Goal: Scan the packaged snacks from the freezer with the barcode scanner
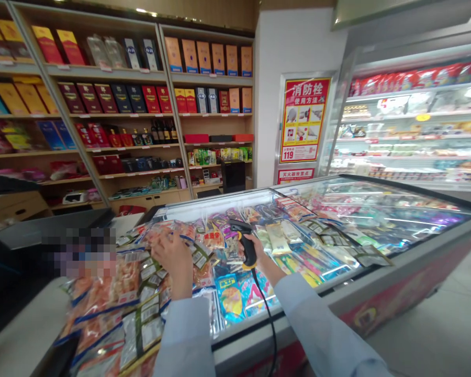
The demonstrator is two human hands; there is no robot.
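Lying under the fingers of the left hand (172,256), a clear packet of reddish food (185,229) is found at the upper end of a spread of similar packets (124,277). Its film is touched by curled fingers, but whether it is pinched or only pressed cannot be told. By its look, it should be judged light and pliable, with slick film that could slide over its neighbours; it would best be taken by a sealed edge or corner, so that the contents are not squashed and the printed label is not creased.

In the right hand (259,255), a black and yellow handheld scanner (249,251) is held, the fingers wrapped around its handle. It should be judged stiff and fairly light, and best gripped by that handle; some drag may be given by the black cable (272,325) hanging below.

Silver packets with green bands (146,314) are mixed into the spread, which is laid between a pale counter (55,301) and a chest freezer (341,301). Blue packets (231,298) are seen through its glass. Farther out, boxed goods are carried on wooden shelves (133,74), and a red sign (303,120) is mounted beside lit display shelves (412,139).
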